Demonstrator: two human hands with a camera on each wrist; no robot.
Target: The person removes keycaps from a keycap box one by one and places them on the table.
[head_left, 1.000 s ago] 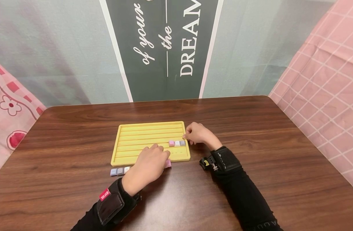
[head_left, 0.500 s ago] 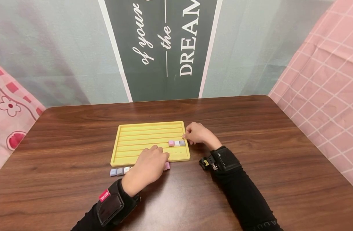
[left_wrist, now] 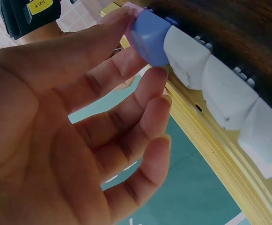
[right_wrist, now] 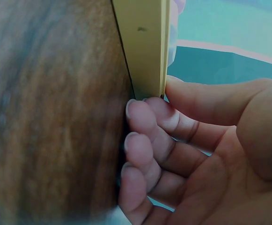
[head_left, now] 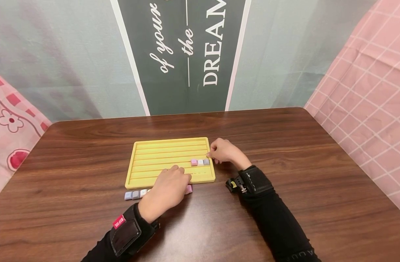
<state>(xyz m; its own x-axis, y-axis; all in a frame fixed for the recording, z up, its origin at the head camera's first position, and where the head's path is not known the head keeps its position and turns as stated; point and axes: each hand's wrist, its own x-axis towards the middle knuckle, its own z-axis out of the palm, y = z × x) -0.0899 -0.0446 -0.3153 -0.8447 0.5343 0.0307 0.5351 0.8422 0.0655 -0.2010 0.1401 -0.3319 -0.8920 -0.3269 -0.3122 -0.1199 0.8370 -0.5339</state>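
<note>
My left hand (head_left: 170,185) is over a row of keycaps along the near edge of a yellow ridged tray (head_left: 164,150). Its thumb and index finger pinch around a pink keycap (head_left: 189,189) at the row's right end. Up close in the left wrist view, a blue keycap (left_wrist: 150,37) stands beside the fingertips, followed by white keycaps (left_wrist: 185,56); the other fingers are loosely bent. With thumb and fingers, my right hand (head_left: 224,151) grips the tray's right edge, seen as the yellow side wall (right_wrist: 143,51) in the right wrist view. The left hand hides the row's middle from the head view.
Pink (head_left: 194,162), white (head_left: 200,162) and grey (head_left: 206,162) keycaps sit in one tray groove at the right. A bluish keycap (head_left: 128,195) marks the row's left end. The wooden table (head_left: 285,153) meets a curtain at its far edge.
The pink keycap at the left fingertips has shifted slightly towards me and to the left. The right hand keeps its place at the tray edge.
</note>
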